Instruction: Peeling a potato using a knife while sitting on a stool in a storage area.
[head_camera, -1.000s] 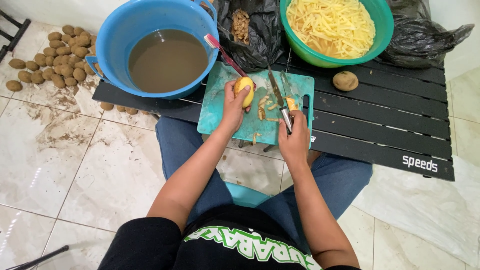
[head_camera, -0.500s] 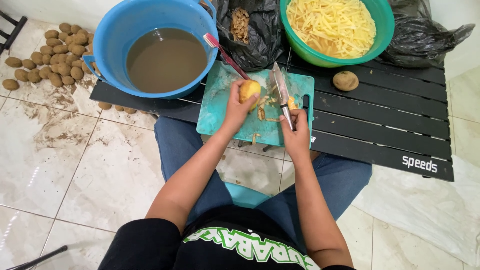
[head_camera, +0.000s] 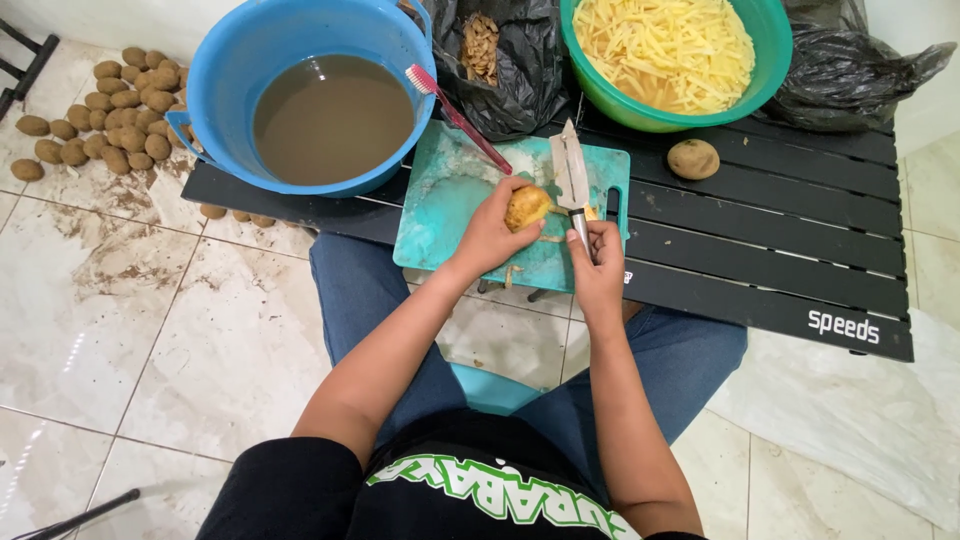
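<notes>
A half-peeled potato (head_camera: 527, 207) is held in the left hand (head_camera: 487, 236), whose fingers are curled closed around it just above the green cutting board (head_camera: 450, 205). A peeler (head_camera: 572, 178) with a broad metal blade is gripped by its handle in the right hand (head_camera: 598, 268), which is shut tight around it, the blade pointing away from the body and lying against the right side of the potato. Pale yellow flesh is exposed on much of the potato, while patches of brown skin are left, so the peeling of this one is judged to be partly done. A few strips of peel (head_camera: 514, 272) are scattered on the board near the hands. Much work is judged to be finished already: a green bowl (head_camera: 770, 60) at the far edge of the black slatted table (head_camera: 780, 250) is filled high with cut yellow potato sticks, and peelings are gathered in a black bag (head_camera: 500, 60) beside it. Much is also left: one unpeeled potato (head_camera: 692, 158) is set on the table to the right of the board, and a large pile of unwashed potatoes (head_camera: 95, 110) is heaped on the tiled floor at the left. A blue tub (head_camera: 230, 60) of murky brown water is placed beside the board, with a pink toothbrush (head_camera: 455, 115) resting across its rim.
</notes>
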